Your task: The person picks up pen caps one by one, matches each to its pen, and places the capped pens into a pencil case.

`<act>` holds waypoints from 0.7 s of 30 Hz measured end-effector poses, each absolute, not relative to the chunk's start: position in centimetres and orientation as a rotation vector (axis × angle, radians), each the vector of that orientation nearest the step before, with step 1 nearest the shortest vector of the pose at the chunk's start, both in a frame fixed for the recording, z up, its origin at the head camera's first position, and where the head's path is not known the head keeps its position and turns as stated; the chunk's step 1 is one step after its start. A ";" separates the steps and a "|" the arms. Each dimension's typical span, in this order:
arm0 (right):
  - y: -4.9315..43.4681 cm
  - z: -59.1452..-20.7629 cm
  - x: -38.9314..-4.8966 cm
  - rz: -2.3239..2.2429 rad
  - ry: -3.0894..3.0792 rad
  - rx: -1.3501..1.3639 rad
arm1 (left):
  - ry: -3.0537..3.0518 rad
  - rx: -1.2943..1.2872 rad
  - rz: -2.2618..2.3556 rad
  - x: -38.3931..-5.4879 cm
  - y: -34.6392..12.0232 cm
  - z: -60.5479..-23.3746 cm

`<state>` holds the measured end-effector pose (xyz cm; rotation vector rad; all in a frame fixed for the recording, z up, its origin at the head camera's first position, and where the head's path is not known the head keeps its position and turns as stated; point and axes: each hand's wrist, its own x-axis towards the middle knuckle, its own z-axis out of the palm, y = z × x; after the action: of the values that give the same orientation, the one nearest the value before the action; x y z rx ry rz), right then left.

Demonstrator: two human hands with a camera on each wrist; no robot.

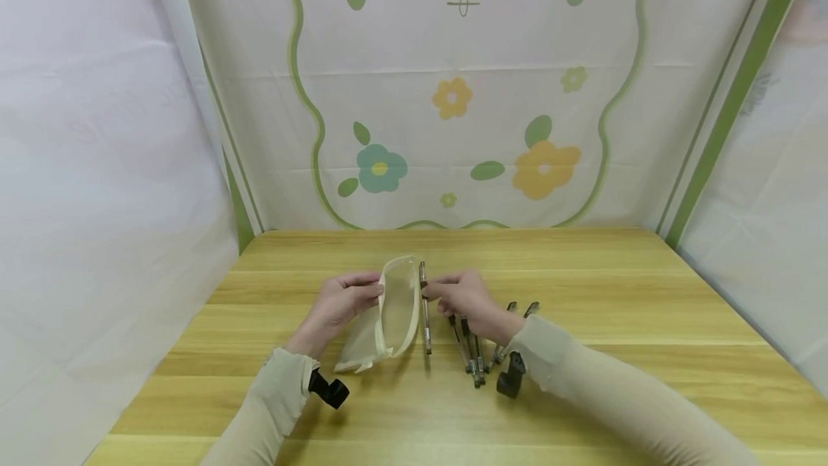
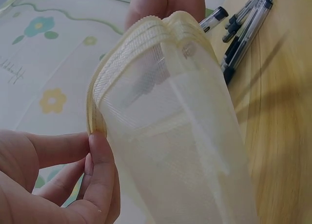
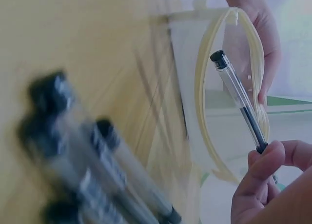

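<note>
A pale cream, see-through zippered pouch stands tilted above the tabletop, its mouth open towards the right. My left hand pinches the zipper edge between thumb and fingers, as the left wrist view shows on the pouch. Just right of that mouth, my right hand holds a clear-barrelled pen with dark ends. In the right wrist view the pen slants across the open mouth; whether it touches the pouch I cannot tell. Several similar pens lie beneath and beside my right hand.
The wooden table carries everything. A floral cloth hangs behind its far edge, with pale cloth walls at both sides. Black wrist cameras are strapped over both sleeves, the right one close to the loose pens.
</note>
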<state>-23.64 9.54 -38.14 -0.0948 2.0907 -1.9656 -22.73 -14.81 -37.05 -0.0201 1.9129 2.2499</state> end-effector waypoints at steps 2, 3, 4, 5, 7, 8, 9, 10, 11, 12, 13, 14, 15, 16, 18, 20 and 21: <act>9.2 -38.2 -23.6 -1.982 2.062 -0.081 | 1.910 -0.021 2.257 -22.7 -14.6 -37.0; 9.1 -38.3 -23.5 -1.986 2.059 -0.079 | 1.906 -0.022 2.261 -22.6 -14.5 -37.0; 8.9 -38.4 -23.5 -1.990 2.057 -0.076 | 1.908 -0.020 2.260 -22.6 -14.5 -37.0; 8.7 -38.5 -23.5 -1.992 2.057 -0.074 | 1.903 -0.025 2.261 -22.5 -14.4 -37.0; 8.4 -38.7 -23.5 -2.000 2.057 -0.072 | 1.903 -0.019 2.259 -22.5 -14.3 -36.9; 8.3 -38.8 -23.4 -2.002 2.058 -0.073 | 1.900 -0.012 2.256 -22.5 -14.3 -37.0; 8.1 -38.9 -23.4 -2.006 2.052 -0.066 | 1.899 -0.008 2.253 -22.4 -14.2 -37.0; 8.0 -38.9 -23.4 -2.012 2.042 -0.059 | 1.897 -0.003 2.254 -22.4 -14.2 -36.9; 7.9 -38.9 -23.4 -2.015 2.035 -0.052 | 1.891 -0.001 2.258 -22.3 -14.1 -36.9; 7.8 -38.9 -23.3 -2.020 2.026 -0.042 | 1.887 0.005 2.258 -22.3 -14.1 -36.9; 7.6 -38.9 -23.3 -2.032 2.008 -0.029 | 1.881 0.008 2.261 -22.3 -14.0 -36.9; 7.5 -38.8 -23.3 -2.043 1.985 -0.014 | 1.877 0.010 2.264 -22.2 -14.0 -36.9; 7.3 -38.7 -23.3 -2.058 1.961 0.003 | 1.877 0.010 2.265 -22.2 -13.9 -36.8; 7.2 -38.7 -23.3 -2.072 1.941 0.015 | 1.875 0.011 2.267 -22.2 -13.9 -36.8; 6.9 -38.6 -23.3 -2.087 1.902 0.032 | 1.877 0.010 2.259 -22.1 -13.8 -36.8; 6.7 -38.6 -23.4 -2.084 1.879 0.025 | 1.882 0.012 2.247 -22.1 -13.7 -36.7; 6.7 -38.6 -23.5 -2.076 1.875 0.013 | 1.887 0.013 2.240 -22.1 -13.7 -36.7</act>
<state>-23.47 6.70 -38.60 0.0133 1.8750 -2.0757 -22.09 -13.73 -36.71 0.0135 1.8870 2.2402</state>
